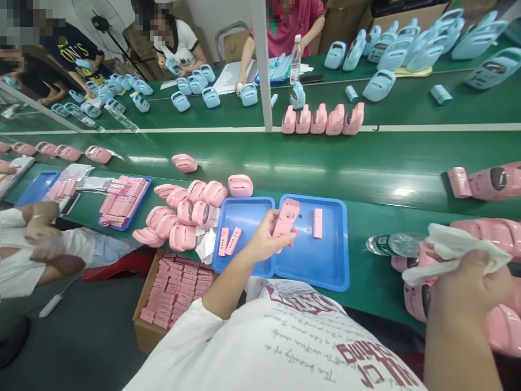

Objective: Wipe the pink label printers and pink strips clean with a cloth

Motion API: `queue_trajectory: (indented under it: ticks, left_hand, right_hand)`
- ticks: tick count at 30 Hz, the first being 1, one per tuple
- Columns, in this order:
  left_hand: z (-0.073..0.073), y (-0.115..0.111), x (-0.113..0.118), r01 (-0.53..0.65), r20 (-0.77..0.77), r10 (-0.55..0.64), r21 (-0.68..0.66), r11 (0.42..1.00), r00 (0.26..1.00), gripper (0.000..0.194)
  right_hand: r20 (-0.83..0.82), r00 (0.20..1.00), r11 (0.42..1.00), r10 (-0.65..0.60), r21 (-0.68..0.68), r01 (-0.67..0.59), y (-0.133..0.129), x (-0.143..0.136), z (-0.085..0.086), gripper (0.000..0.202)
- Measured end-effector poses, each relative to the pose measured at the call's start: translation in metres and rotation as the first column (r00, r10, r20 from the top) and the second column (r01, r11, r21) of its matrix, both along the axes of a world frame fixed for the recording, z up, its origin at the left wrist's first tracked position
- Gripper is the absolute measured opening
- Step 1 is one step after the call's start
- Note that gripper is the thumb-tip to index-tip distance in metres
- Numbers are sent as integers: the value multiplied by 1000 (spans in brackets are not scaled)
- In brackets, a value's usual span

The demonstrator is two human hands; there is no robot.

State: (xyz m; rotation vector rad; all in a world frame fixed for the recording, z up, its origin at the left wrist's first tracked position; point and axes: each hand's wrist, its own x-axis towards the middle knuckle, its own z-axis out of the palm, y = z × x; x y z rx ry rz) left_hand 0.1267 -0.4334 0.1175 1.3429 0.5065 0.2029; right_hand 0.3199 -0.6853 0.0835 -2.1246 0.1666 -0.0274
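My left hand [264, 236] is closed around a flat pink plastic piece [287, 216] with a printed face, held above two blue trays. In the right blue tray [311, 277] lies one narrow pink piece [317, 223]. The left blue tray [244, 264] holds two small pink pieces [228, 241] with dark dots. Off to the right, my right hand [484, 282] grips a white cloth [464, 247], its folds hanging over pink housings [419, 298] and beside a clear plastic bottle [396, 245].
Pink housings [183, 237] are heaped left of the trays, above a carton [148, 336] packed with pink pieces. A green conveyor [325, 157] runs behind, carrying pink housings. Across it, co-workers handle light-blue housings [211, 98]. Another person's arm [44, 233] is at left.
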Motion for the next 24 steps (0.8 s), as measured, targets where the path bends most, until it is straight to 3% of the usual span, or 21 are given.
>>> queue_trajectory:
  ticks: [3, 5, 9, 12, 15, 19, 24]
  left_hand:
    - [20, -15, 5, 135, 69, -128, -106, 985, 989, 49]
    - [26, -24, 9, 195, 81, -183, -181, 964, 980, 51]
    - [28, -41, 18, 280, 126, -251, -387, 879, 960, 52]
    - [26, -51, 24, 298, 151, -257, -503, 812, 955, 53]
    - [27, -58, 25, 276, 142, -237, -537, 797, 961, 45]
    - [36, -65, 23, 272, 146, -230, -558, 784, 962, 41]
    - [41, -73, 20, 264, 144, -222, -582, 769, 964, 38]
  right_hand:
    - [36, 999, 969, -22, 247, 13, 16, -5, 9, 44]
    - [30, 997, 921, 66, 383, -73, 28, -12, 15, 43]
    - [68, 946, 738, 317, 609, -291, 49, -27, 24, 43]
    - [137, 854, 608, 502, 646, -461, 61, -39, 32, 39]
    - [186, 759, 531, 624, 611, -587, 66, -50, 39, 39]
    - [191, 706, 488, 682, 600, -634, 64, -57, 44, 43]
    - [168, 742, 522, 649, 612, -594, 58, -54, 44, 39]
